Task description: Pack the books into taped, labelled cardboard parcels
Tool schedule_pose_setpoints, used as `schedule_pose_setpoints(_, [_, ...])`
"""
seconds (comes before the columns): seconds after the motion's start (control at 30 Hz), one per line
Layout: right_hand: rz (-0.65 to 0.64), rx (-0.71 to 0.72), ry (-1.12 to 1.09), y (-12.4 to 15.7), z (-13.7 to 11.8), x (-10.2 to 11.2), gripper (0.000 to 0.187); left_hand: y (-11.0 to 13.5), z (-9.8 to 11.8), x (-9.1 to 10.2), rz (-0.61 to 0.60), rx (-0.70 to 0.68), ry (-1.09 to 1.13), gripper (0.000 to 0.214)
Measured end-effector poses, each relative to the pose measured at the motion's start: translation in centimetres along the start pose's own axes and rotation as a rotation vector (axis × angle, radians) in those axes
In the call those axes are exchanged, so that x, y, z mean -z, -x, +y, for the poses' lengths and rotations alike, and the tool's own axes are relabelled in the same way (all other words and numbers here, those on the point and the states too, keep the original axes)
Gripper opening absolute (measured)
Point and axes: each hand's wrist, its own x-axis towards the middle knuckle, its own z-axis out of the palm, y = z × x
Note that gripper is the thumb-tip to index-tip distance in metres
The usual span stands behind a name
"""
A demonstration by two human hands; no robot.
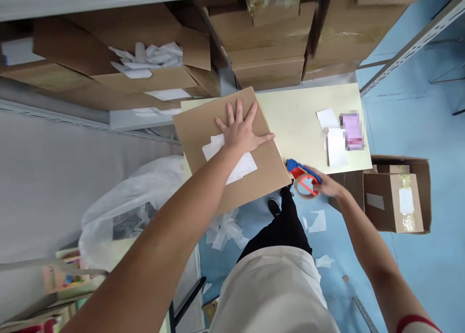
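A brown cardboard box (261,170) lies at an angle on the pale yellow table (290,110). My left hand (241,132) rests flat on its top with the fingers spread, holding nothing. Partly under that hand and forearm is a white paper label (241,170) on the box. My right hand (323,183) grips a blue and red tape dispenser (303,175) with a roll of tape in it. The dispenser's blue head is beside the box's right corner, near the table's front edge; whether tape touches the box I cannot tell.
White papers (336,146) and a blurred purple packet (352,131) lie at the table's right. A large open carton (426,197) with boxes inside stands on the floor. Shelved cartons (269,42) line the back. A clear plastic bag (134,192) is at left; paper scraps (317,221) litter the floor.
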Motion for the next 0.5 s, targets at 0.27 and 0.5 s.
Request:
schedule_pose_setpoints(0.27, [0.336, -0.025, -0.176, 7.6, 6.6, -11.5, 0.088, -0.4, 0.3, 0.2, 0.033, 0.008, 0.051, 0.119])
schedule_pose_setpoints(0.5, [0.48, 0.014, -0.281, -1.1, 2.7, -9.8, 0.093, -2.1, -4.2, 2.9, 0.024, 0.133, 0.053, 0.114])
